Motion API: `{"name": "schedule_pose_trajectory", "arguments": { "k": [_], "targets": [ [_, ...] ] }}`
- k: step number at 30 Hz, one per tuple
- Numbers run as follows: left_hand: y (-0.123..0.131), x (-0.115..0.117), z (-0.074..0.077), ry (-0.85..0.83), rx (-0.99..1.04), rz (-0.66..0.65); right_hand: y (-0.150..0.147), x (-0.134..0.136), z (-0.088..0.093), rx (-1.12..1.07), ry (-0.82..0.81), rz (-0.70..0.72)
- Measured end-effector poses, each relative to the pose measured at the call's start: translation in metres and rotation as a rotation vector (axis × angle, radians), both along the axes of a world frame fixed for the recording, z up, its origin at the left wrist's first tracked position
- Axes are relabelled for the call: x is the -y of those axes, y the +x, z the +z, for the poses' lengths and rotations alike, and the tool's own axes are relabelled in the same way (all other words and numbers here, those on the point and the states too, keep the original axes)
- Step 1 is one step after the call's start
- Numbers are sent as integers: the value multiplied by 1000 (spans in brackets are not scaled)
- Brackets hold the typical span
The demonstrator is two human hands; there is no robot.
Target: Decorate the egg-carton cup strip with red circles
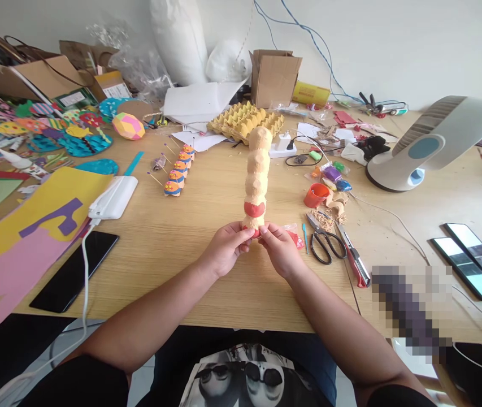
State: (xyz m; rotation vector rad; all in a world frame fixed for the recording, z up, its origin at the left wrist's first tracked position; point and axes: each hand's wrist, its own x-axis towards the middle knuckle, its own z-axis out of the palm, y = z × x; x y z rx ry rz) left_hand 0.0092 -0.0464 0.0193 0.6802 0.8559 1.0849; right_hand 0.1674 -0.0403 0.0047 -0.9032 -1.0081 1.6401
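Observation:
A long, bumpy cream-coloured segmented strip (256, 182) points away from me over the wooden table (219, 294). Red patches cover part of its two nearest segments. My left hand (228, 247) pinches the near end from the left, its thumb on the lowest red patch. From the right, my right hand (279, 249) grips the same end, thumb and fingers closed on it. The two thumbs nearly meet there. Just beside my right hand lies a clear bag of red material (295, 236), with a small blue tool (305, 237) to its right.
Right: black scissors (328, 243), a cutter (357, 261), a red cup (316, 195), clay packets (333, 174), a white fan (431, 141) and phones. Left: a decorated caterpillar (179, 170), a power bank (116, 198), a black phone (75, 271) and coloured paper. Behind: yellow egg trays (243, 121).

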Motion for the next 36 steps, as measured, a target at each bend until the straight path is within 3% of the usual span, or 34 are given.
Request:
{"name": "schedule_pose_trajectory", "arguments": {
  "k": [6, 9, 13, 17, 32, 36],
  "targets": [
    [4, 1, -1, -20, 42, 59, -5, 3, -2, -36, -48, 29],
    [2, 1, 1, -64, 131, 16, -6, 4, 1, -112, -133, 48],
    [-2, 0, 4, -100, 249, -66, -3, 3, 5, -192, -123, 108],
    [-2, 1, 6, -60, 207, -88, 0, 2, 5, -178, -109, 126],
    [5, 2, -1, -102, 218, 68, -8, 6, 1, -122, -139, 90],
    [3, 2, 1, -97, 224, 48, -7, 6, 2, -112, -131, 84]
  ]
}}
